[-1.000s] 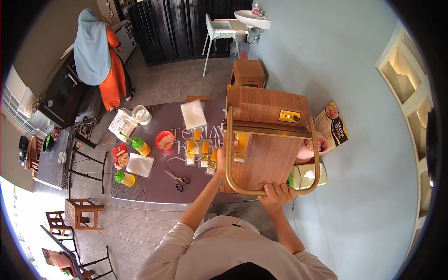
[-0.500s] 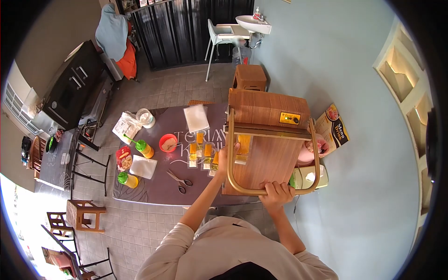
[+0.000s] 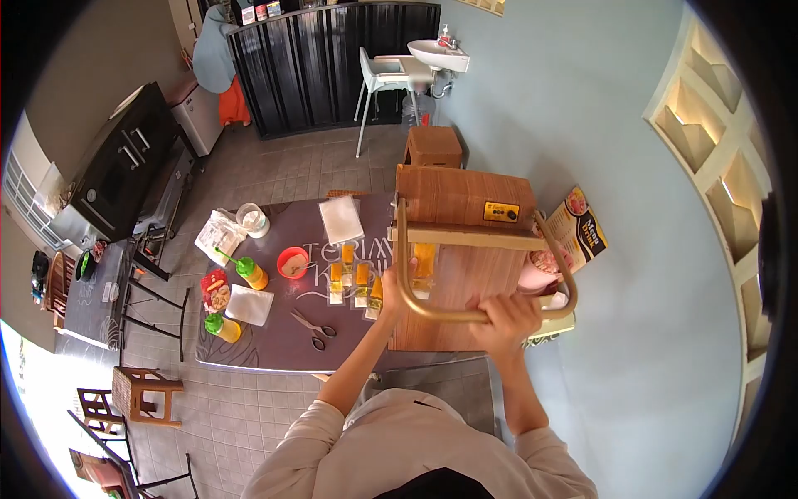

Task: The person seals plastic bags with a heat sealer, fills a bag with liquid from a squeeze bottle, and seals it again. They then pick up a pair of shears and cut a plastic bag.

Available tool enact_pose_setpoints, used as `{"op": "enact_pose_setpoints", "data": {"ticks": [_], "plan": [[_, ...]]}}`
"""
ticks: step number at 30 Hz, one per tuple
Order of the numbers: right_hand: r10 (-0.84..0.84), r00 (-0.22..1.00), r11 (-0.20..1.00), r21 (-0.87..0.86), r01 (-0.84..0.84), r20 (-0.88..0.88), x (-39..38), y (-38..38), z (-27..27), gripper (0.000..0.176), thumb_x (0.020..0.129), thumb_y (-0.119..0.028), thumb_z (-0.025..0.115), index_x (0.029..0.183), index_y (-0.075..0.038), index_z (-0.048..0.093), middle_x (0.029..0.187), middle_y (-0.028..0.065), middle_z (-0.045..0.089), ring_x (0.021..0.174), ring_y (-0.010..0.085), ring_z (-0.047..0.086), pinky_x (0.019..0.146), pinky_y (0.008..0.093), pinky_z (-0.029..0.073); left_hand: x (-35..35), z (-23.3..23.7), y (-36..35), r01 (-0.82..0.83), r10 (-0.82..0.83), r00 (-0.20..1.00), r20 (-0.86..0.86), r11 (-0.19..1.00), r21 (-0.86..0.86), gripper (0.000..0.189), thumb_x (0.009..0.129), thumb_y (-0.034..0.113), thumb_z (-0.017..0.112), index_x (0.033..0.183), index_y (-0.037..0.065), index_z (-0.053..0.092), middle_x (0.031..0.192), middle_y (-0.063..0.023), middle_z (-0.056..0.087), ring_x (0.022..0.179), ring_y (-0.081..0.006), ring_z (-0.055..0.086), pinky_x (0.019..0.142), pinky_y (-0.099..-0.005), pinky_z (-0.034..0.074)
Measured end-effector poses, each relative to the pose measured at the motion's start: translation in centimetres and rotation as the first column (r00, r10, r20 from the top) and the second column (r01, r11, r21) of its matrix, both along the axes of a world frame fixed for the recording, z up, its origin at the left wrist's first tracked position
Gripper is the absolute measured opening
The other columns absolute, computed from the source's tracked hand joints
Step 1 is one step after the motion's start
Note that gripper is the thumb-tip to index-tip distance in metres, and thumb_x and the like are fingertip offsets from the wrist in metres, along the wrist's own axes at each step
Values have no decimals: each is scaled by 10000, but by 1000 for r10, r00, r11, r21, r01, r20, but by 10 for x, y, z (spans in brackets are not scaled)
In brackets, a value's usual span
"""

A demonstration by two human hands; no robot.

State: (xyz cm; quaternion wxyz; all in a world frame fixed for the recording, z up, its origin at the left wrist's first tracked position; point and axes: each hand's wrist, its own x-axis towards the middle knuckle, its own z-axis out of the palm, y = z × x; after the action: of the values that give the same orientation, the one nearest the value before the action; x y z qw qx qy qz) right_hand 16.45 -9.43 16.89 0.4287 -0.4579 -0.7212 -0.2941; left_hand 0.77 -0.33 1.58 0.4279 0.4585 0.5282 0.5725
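Observation:
A wood-panelled sealing machine (image 3: pixel 465 195) with a small yellow control panel stands at the table's right end. My right hand (image 3: pixel 509 324) is wrapped round the front bar of its gold handle (image 3: pixel 440 313), which is raised above the wooden board. At the board's left side, my left hand (image 3: pixel 394 291) pinches the edge of a clear packet (image 3: pixel 424 264) with yellow filling and a white lower part. The handle's left arm partly hides those fingertips. Several similar yellow packets (image 3: pixel 362 274) lie on the table just left of this hand.
On the dark table (image 3: pixel 274 349) are scissors (image 3: pixel 314 329), a red bowl (image 3: pixel 293 264), two green-capped bottles (image 3: pixel 251 273), clear plastic sheets (image 3: pixel 341 219) and a white tub (image 3: pixel 253 219). A menu board (image 3: pixel 582 233) leans by the wall. Another person (image 3: pixel 218 58) stands far back.
My right hand has lifted the handle's front bar up and away from the board. The left hand stays by the packet. The whole view has shifted slightly.

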Motion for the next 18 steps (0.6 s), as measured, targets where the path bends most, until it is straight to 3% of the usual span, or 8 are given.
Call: {"op": "enact_pose_setpoints", "data": {"ticks": [3, 5, 8, 10, 13, 18], "plan": [[5, 1000, 998, 60, -4, -17, -2, 15, 27, 250, 543, -101, 623, 490, -153, 384, 447, -26, 378, 413, 155, 379, 459, 289, 250, 6, 10, -7, -92, 96, 994, -44, 992, 83, 300, 850, 229, 560, 886, -67, 593, 609, -11, 500, 591, -60, 487, 536, -222, 430], [16, 1000, 998, 66, -15, -19, -2, 16, 33, 241, 535, -100, 621, 491, -153, 390, 447, -27, 379, 416, 156, 382, 462, 288, 256, 5, 22, -14, -75, 77, 996, -33, 996, 58, 260, 854, 199, 554, 842, -58, 590, 603, -2, 486, 573, -52, 470, 509, -229, 410], [13, 999, 999, 35, -12, -32, -6, 13, 32, 223, 524, -92, 617, 499, -155, 404, 453, -30, 387, 424, 153, 391, 464, 290, 260, 1, 24, -26, -116, 132, 980, -148, 987, 112, 266, 858, 188, 544, 768, -60, 575, 548, -47, 519, 546, -46, 443, 471, -256, 373], [-22, 1000, 999, -24, 21, -22, -5, 5, 21, 225, 524, -96, 625, 507, -157, 409, 463, -33, 399, 433, 150, 402, 462, 290, 264, -3, 22, -36, -113, 106, 993, 52, 984, 140, 238, 859, 172, 539, 825, -58, 588, 564, -23, 525, 564, -34, 437, 489, -226, 372], [18, 1000, 993, -116, -20, -24, -2, -7, -2, 225, 538, -100, 634, 517, -154, 418, 472, -35, 409, 438, 154, 410, 466, 292, 271, -22, -2, -54, -76, 74, 997, 36, 996, 48, 215, 855, 165, 546, 853, -44, 598, 593, -1, 536, 573, -27, 431, 497, -203, 369], [85, 992, 939, -325, -111, -93, 1, -23, -32, 206, 561, -92, 664, 563, -133, 462, 517, -20, 454, 496, 172, 454, 489, 299, 304, -57, -3, -101, -269, 269, 959, 92, 963, -12, 297, 866, 208, 550, 923, -80, 592, 734, 6, 586, 674, -29, 464, 581, -181, 379]]}}
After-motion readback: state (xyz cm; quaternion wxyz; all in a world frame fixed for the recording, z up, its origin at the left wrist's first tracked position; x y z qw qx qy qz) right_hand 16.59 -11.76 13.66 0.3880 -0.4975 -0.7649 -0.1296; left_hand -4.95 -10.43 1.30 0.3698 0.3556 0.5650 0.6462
